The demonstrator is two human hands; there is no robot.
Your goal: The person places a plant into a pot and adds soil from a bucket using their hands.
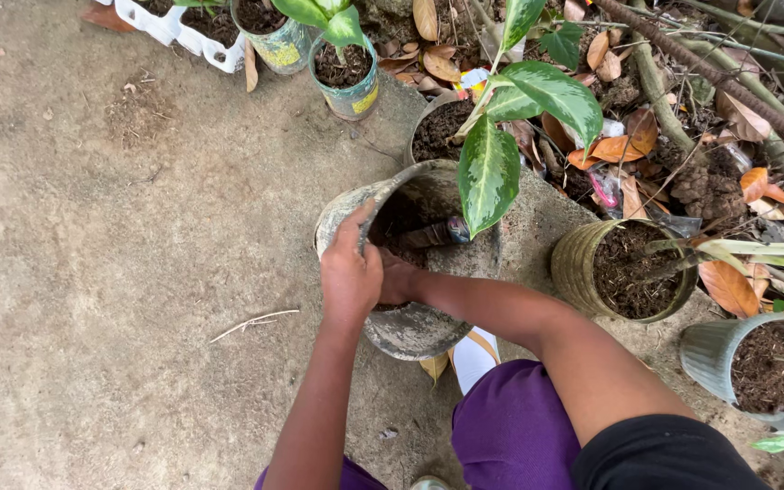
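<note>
My left hand (349,272) lay curled over the near rim of the tilted grey pot (410,263), fingers bent down the outside, gripping the rim and steadying it. My right hand (398,279) reached inside the pot's mouth; most of it was hidden behind the left one and the rim, so I could not tell whether it was clenched or loose, only that it rested against the dark soil within. Deeper in the pot lay a trowel-like tool (436,235) with a dark handle, just beyond my right hand.

The pot leaned on its side on the concrete ground (120,272), so I judged that a slack grip on the rim could let it roll and spill soil. Just above the pot's mouth hung a variegated green-and-white leaf (487,177), close enough that a careless lift of my arm might have bent or torn it.

Behind the pot stood a soil-filled pot (439,127) bearing that plant. To the pot's right sat a ribbed olive pot (623,269), and farther right a grey-green one (755,367). Beyond them lay dry leaves (728,286) and litter.
</note>
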